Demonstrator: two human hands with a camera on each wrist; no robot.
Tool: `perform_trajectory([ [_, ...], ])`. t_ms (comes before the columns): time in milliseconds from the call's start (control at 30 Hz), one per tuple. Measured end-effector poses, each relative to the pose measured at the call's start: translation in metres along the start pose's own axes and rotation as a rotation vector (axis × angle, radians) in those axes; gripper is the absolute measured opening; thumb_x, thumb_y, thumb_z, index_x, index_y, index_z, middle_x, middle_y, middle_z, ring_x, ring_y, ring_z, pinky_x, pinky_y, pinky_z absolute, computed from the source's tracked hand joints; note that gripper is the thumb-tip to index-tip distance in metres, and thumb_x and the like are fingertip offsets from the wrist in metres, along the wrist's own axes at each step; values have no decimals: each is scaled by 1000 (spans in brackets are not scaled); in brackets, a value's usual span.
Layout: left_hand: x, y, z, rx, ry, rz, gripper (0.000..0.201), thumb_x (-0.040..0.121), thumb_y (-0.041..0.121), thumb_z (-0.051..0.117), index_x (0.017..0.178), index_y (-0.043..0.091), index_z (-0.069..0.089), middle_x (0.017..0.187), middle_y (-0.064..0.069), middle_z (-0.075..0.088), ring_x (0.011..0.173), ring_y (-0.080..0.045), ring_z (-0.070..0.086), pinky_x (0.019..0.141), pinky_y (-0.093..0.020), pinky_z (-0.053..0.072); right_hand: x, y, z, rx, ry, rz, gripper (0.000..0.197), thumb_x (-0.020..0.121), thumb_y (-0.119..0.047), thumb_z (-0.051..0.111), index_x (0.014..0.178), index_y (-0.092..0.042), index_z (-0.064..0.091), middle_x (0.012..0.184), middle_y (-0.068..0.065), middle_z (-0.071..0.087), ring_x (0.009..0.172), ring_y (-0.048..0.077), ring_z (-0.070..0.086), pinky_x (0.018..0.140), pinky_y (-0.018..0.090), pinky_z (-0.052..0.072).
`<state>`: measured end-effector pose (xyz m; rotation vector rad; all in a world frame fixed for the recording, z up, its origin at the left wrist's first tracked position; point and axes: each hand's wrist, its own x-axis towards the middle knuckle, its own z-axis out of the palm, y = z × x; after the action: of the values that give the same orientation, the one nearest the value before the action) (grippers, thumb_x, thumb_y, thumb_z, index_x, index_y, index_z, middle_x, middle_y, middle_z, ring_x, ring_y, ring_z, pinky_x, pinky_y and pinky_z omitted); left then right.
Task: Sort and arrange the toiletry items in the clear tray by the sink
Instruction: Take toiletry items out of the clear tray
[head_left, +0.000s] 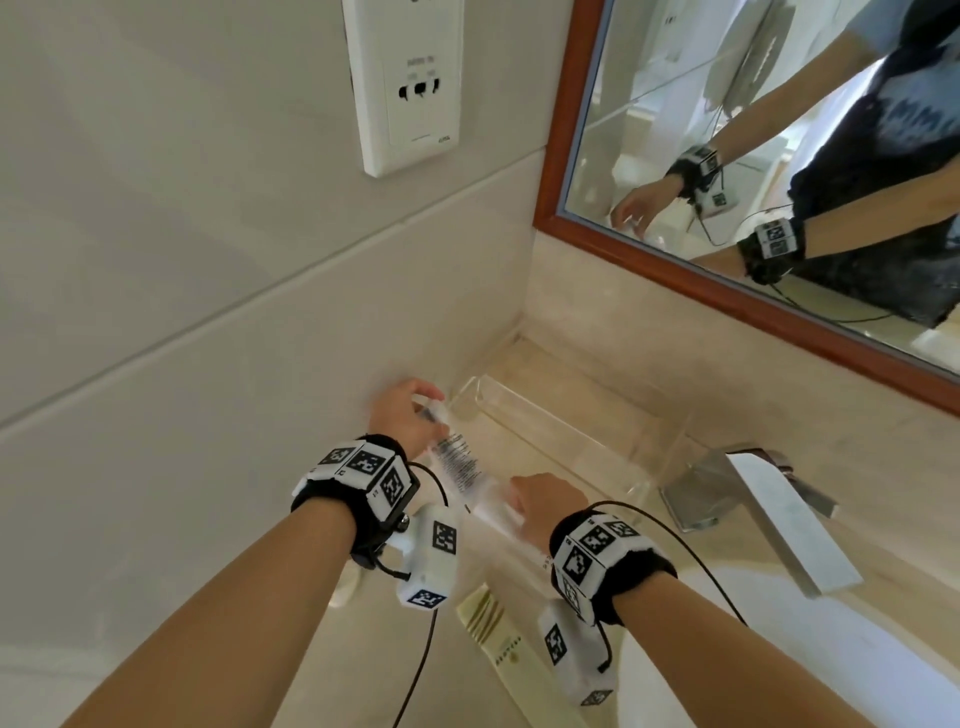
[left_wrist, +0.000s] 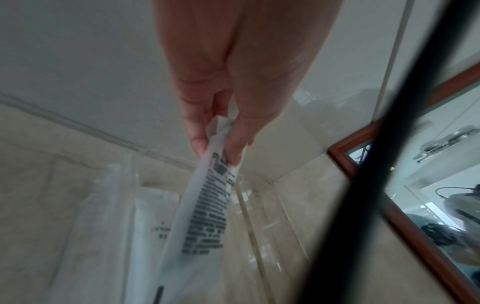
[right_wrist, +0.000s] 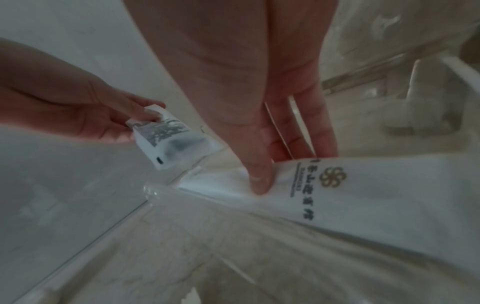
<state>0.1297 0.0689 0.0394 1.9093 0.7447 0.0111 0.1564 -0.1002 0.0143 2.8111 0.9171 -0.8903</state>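
Observation:
My left hand pinches the top end of a translucent white packet with black print, holding it just left of the clear tray. The wrist view shows thumb and fingers of the left hand closed on the printed packet, which hangs down over the counter. My right hand is in front of the tray. There the right hand grips a white packet with a gold logo, thumb pressed on top, and thin flat packets sit between its fingers. The tray's inside looks bare.
A cream and green packet lies on the counter between my wrists. A chrome faucet stands right of the tray, over the white sink. A tiled wall with a socket plate is at the left; a wood-framed mirror hangs behind.

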Motion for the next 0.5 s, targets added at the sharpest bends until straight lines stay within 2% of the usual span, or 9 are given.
perform_trajectory([
  [33,1,-1,3,-7,10,1,38,79,-9,66,114,3,58,85,-7,55,78,-22,55,62,-25,49,1,1,0,-24,-24,16,8,92,-8,51,93,-13,45,84,5,50,84,21,50,71,29,40],
  [133,5,-3,15,-24,24,7,37,81,-11,62,115,2,56,94,-11,55,82,-24,55,60,-25,49,4,5,5,-25,-70,21,14,90,-9,58,83,-12,46,89,5,51,81,20,49,71,27,42],
  [200,8,-6,25,-34,10,-5,37,83,-11,60,116,2,56,96,-11,55,83,-24,56,68,-32,53,3,5,11,-3,-59,20,24,91,-7,56,71,-13,43,91,6,52,82,21,52,70,27,42],
  [233,9,-7,31,-39,-1,-17,37,83,-11,60,117,2,55,96,-11,55,84,-24,56,76,-34,54,2,4,13,2,-54,14,21,92,-6,54,73,-12,46,92,9,54,84,23,55,71,28,42],
  [300,12,-10,42,-44,-6,-43,36,85,-10,58,118,3,54,96,-11,55,85,-24,57,84,-36,54,-1,2,16,34,-29,3,5,92,-7,52,92,-8,56,99,13,61,90,27,60,73,31,44],
  [367,15,-12,51,-30,13,-58,36,86,-10,55,119,4,54,95,-11,56,82,-23,57,82,-33,52,-5,1,19,77,1,-12,11,93,-9,50,101,-7,58,102,15,63,93,28,62,74,32,46],
  [500,22,-15,63,-35,16,-97,38,85,-11,53,119,6,56,94,-10,55,71,-19,54,75,-28,47,-11,-2,25,141,-10,-19,22,94,-9,47,111,-1,59,115,17,65,104,32,63,87,35,49],
])
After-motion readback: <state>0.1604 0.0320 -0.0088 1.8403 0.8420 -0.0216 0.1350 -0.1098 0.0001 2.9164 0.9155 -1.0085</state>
